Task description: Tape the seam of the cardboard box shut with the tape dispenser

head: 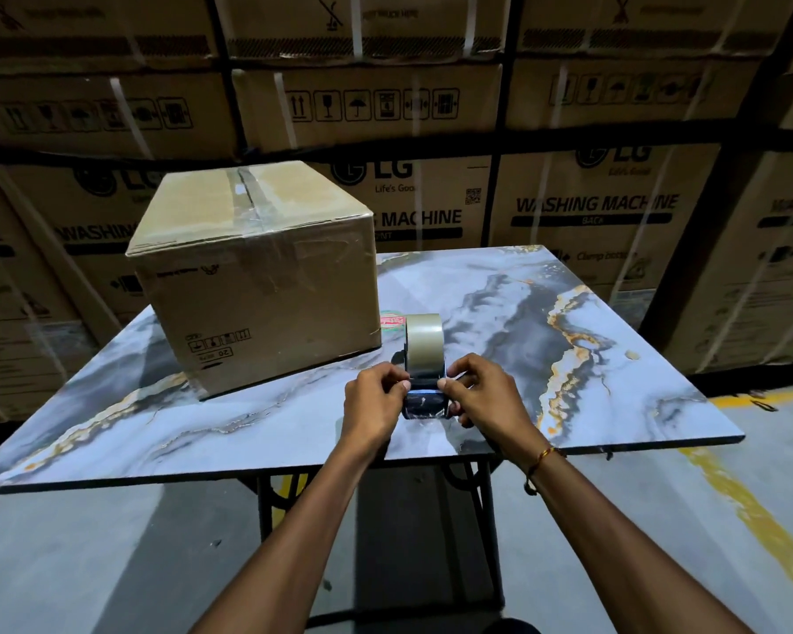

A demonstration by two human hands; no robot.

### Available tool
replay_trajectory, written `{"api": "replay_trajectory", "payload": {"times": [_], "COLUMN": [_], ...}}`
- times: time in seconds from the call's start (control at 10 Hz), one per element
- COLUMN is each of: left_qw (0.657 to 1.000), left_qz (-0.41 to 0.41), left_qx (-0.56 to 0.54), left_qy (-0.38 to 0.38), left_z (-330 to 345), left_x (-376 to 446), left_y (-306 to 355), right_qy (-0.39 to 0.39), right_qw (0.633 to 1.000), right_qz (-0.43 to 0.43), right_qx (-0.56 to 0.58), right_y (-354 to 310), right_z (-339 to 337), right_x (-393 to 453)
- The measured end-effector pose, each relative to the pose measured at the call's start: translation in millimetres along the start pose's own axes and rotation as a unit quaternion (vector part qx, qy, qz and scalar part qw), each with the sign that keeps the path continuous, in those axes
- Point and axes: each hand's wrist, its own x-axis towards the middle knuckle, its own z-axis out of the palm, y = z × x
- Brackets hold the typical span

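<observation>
A brown cardboard box (257, 276) stands on the left half of the marble-patterned table (614, 372), flaps down, with clear tape running along its top seam (246, 199). To its right, near the table's front edge, sits a tape dispenser (424, 359) with a roll of beige tape on a dark blue body. My left hand (376, 395) pinches the dispenser's left side with thumb and fingers. My right hand (481, 391) pinches its right side. Both hands are a short way right of the box and do not touch it.
Stacks of large strapped washing-machine cartons (582, 208) fill the wall behind the table. The table stands on a black metal frame (481, 519). The grey concrete floor carries yellow painted lines (751, 510) at the right.
</observation>
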Motion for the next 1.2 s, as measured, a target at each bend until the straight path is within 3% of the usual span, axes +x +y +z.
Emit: {"api": "replay_trajectory", "payload": {"times": [0.2,0.4,0.6,0.9,1.1,1.2], "left_qw": [0.996,0.992,0.989,0.988,0.986,0.991], "left_qz": [0.012,0.054,0.076,0.095,0.083,0.073], "left_qx": [-0.048,-0.024,-0.021,-0.007,-0.015,0.037], "left_qy": [-0.068,-0.113,-0.126,-0.125,-0.147,-0.105], "left_z": [42,88,123,160,152,141], "left_x": [6,16,43,96,99,106], "left_y": [17,42,55,58,63,71], "right_qy": [0.081,0.128,0.138,0.153,0.183,0.209], "right_qw": [0.995,0.984,0.971,0.973,0.963,0.952], "right_qz": [-0.010,-0.048,-0.065,-0.037,-0.056,-0.060], "right_qx": [-0.051,-0.117,-0.185,-0.171,-0.192,-0.215], "right_y": [21,39,49,66,59,40], "right_z": [-40,-83,-106,-120,-116,-113], "right_x": [-8,-3,28,86,83,81]}}
